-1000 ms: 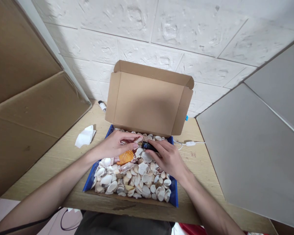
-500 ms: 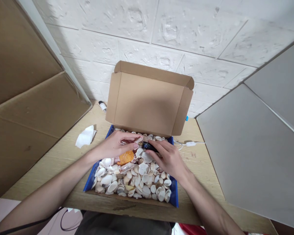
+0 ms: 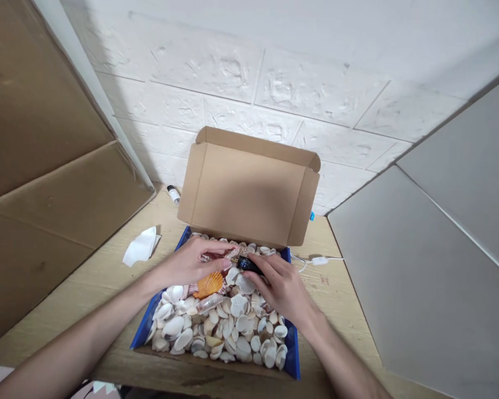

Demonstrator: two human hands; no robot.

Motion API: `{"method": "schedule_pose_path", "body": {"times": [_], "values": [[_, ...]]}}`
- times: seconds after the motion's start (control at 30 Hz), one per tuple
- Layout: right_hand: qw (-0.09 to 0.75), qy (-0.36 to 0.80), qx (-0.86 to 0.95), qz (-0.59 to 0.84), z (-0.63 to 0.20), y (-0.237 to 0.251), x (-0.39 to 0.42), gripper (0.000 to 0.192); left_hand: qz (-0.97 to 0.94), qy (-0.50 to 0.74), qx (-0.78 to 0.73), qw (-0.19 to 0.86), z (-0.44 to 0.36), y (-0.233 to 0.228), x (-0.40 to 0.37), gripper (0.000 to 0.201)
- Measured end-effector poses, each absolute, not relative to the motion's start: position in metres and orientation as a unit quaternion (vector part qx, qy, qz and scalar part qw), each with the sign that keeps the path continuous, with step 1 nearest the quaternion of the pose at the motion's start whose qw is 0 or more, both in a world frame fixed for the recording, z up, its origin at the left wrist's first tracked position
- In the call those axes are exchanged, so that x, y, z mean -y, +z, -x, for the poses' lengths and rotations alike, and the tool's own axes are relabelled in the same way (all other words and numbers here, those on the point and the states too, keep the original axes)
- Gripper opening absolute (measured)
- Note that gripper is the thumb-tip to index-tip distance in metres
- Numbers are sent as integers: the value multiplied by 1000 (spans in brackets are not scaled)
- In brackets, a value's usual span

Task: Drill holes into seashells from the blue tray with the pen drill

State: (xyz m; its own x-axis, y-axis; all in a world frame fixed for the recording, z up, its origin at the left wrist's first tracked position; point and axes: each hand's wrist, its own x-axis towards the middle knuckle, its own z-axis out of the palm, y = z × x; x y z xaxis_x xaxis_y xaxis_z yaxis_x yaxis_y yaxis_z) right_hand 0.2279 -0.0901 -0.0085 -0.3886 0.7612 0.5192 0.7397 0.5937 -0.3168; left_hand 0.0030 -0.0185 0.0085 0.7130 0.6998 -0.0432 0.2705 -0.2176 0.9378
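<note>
Over the back part of a shell-filled box, my right hand (image 3: 280,277) grips a short black cylindrical tool (image 3: 249,265) with a small metal tip pointing left. My left hand (image 3: 199,260) pinches a small pale shell (image 3: 233,252) right beside that tip; the fingers partly hide it. Whether tip and shell touch, I cannot tell. Below my left hand lies an orange scallop shell (image 3: 208,285), and a small clear glass vial (image 3: 210,303) rests in front of it. White and cream shells (image 3: 243,323) fill the blue-sided box (image 3: 293,352).
The box's brown cardboard lid (image 3: 245,188) stands raised against the white brick-pattern wall. A folded white tissue (image 3: 141,246) and a small black-capped bottle (image 3: 173,194) lie to the left. On the right is a white cable with an inline switch (image 3: 319,260). Cardboard and white panels flank the table.
My view has tilted up, so the box and hands appear lower. Both hands keep nearly the same position over the shells, tool and shell still held close together.
</note>
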Motion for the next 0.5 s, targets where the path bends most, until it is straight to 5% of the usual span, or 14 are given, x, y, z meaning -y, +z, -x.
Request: {"method": "schedule_pose_path", "body": {"times": [0.5], "values": [[322,-53,837,438,-225,-6,89,28,-744,208,-334,540,-3,7,18,42]]}}
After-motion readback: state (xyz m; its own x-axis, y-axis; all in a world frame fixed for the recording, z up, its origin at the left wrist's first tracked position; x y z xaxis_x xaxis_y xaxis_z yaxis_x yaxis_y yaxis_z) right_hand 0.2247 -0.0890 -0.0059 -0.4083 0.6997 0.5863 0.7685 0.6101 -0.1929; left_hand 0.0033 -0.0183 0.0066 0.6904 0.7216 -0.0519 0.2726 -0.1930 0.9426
